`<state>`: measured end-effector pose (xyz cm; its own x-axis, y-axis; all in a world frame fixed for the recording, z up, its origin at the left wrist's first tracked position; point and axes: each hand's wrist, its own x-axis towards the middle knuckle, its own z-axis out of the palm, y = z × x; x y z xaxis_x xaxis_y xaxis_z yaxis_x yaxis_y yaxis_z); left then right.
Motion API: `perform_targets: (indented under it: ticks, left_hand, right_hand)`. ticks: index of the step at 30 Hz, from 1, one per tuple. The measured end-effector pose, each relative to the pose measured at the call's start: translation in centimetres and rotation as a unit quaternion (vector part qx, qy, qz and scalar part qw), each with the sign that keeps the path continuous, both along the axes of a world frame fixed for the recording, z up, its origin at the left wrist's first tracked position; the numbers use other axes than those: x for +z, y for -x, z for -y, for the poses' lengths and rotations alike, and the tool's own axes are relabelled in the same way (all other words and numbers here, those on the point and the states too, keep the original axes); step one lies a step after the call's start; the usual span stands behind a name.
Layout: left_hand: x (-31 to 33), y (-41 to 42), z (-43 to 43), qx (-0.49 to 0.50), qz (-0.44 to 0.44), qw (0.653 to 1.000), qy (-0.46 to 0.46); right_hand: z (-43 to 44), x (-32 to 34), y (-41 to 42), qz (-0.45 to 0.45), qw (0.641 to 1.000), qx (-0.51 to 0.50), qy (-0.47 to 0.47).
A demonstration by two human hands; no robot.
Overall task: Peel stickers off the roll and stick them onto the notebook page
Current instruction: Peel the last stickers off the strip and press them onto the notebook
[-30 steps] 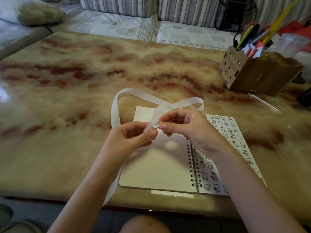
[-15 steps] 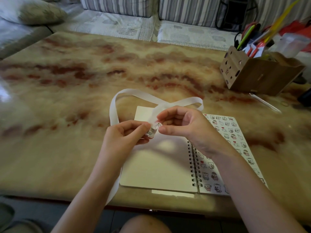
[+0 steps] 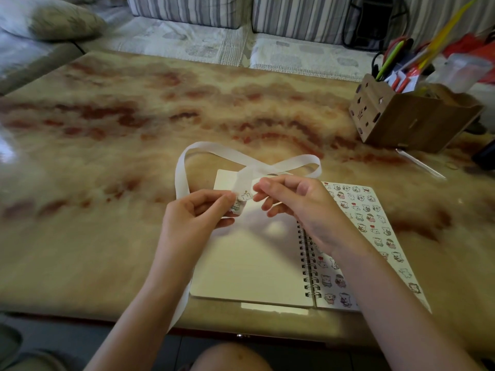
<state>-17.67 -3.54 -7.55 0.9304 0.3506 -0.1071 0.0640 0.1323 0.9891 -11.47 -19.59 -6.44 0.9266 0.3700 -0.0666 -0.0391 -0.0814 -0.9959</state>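
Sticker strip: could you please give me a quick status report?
Left hand pinches sticker strip. Right hand pinches sticker, not yet off. Notebook page below blank; strip's loop crosses its top edge.

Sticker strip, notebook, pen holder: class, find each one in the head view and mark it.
sticker strip (image 3: 182, 180): head view, left side of the white loop.
notebook (image 3: 251, 263): head view, blank left page.
pen holder (image 3: 423, 127): head view, wooden front wall.

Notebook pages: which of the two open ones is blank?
The left page, left of the spiral binding, is plain cream and unmarked. The right page is covered with rows of small cartoon figures.
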Motion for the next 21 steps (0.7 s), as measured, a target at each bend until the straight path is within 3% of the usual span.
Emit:
perform_targets:
  ticks: [12, 21]
  left_hand:
    - [-0.02, -0.05, -0.09, -0.010, 0.000, 0.999, -0.039]
    - [0.13, -0.27, -0.18, -0.022, -0.017, 0.998, -0.053]
  right_hand:
    - [-0.59, 0.33, 0.44, 0.055, 0.998, -0.010, 0.043]
    - [-0.92, 0.39, 1.02, 0.154, 0.983, -0.026, 0.098]
